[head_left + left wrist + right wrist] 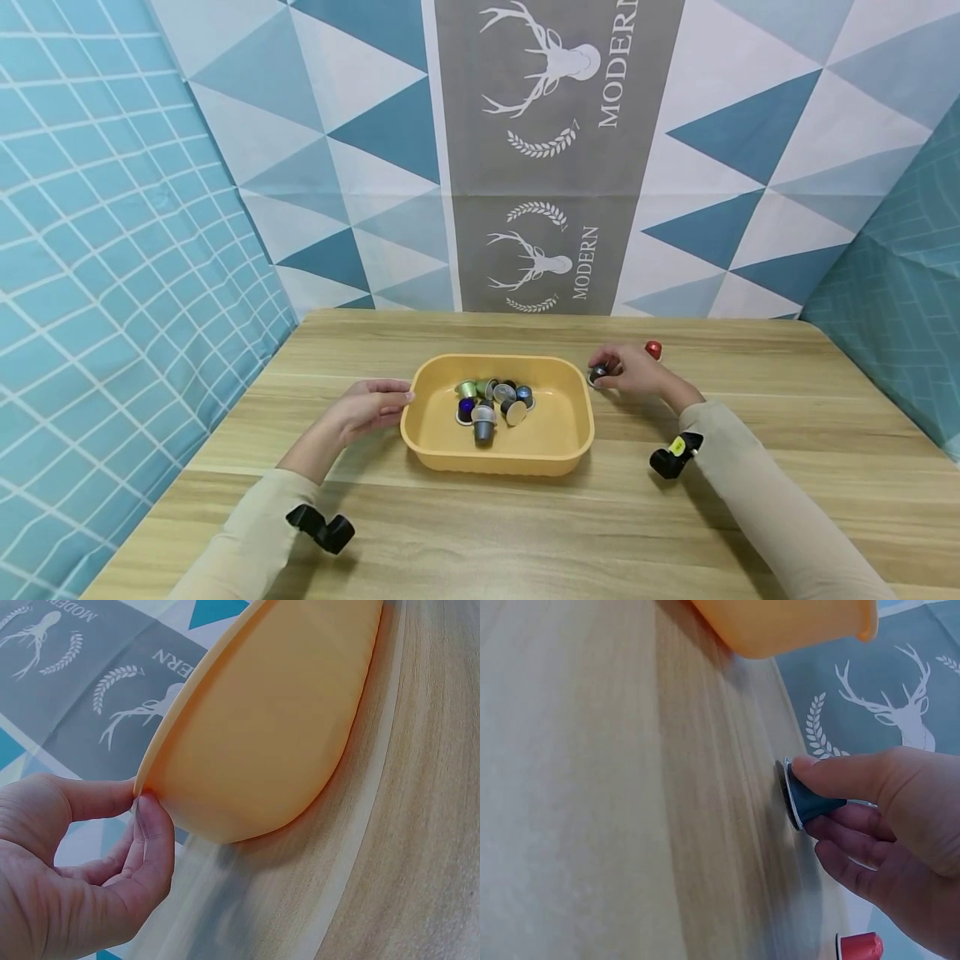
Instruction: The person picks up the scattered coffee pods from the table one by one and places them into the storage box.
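Observation:
A yellow plastic basin [570,425] stands on the wooden table, with several coffee capsules heaped near its middle. Among them are a grey capsule [484,433], a dark blue one [467,408] and a green one [468,389]. My left hand [367,410] pinches the basin's left rim between thumb and fingers; the left wrist view shows this hand [97,855] at the rim's edge. To the right of the basin, my right hand [633,369] holds a dark teal coffee capsule [810,799] by its sides, rimmed end close to the tabletop.
A red coffee capsule [653,349] sits on the table just behind the right hand. Behind the table [480,533] hangs a patterned cloth [375,167] with deer heads and triangles. Black wrist cameras [322,529] are strapped over both sleeves.

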The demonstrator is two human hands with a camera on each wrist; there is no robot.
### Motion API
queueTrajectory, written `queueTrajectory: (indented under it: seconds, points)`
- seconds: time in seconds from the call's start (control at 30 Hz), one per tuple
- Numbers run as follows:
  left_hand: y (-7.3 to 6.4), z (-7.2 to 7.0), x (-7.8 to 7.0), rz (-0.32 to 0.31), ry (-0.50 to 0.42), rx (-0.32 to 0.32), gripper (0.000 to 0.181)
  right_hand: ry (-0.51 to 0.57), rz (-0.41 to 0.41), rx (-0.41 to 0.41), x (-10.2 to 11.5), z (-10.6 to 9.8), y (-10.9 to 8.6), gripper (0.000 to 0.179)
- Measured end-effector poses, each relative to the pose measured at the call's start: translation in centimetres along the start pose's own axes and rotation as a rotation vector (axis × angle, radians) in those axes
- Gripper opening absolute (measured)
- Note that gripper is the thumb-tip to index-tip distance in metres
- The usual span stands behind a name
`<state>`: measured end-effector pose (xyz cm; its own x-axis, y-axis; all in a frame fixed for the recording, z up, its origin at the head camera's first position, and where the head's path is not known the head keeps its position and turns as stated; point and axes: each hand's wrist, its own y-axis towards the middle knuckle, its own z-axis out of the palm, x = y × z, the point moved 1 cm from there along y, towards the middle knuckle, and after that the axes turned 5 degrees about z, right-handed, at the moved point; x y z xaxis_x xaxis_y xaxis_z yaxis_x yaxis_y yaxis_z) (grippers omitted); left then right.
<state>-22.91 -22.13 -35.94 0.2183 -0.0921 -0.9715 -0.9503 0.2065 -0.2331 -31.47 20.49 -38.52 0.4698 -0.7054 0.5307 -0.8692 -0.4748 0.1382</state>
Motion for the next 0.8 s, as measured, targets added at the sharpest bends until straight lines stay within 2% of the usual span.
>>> queueTrajectory:
  seconds: [0.17,0.47,0.8]
  points:
    - [-0.1,0.1,0.0,-0.004,0.001,-0.001,0.047,0.005,0.003,-0.006,0.3,-0.2,-0.1,0.023]
    - [-0.2,0.1,-0.1,-0.005,0.005,-0.003,0.048,0.028,-0.041,-0.072,1.4,-1.0,-0.6,0.023]
    - [-0.1,0.1,-0.1,-0.004,0.011,-0.007,0.048,0.034,-0.054,-0.151,2.5,-1.0,-1.2,0.024]
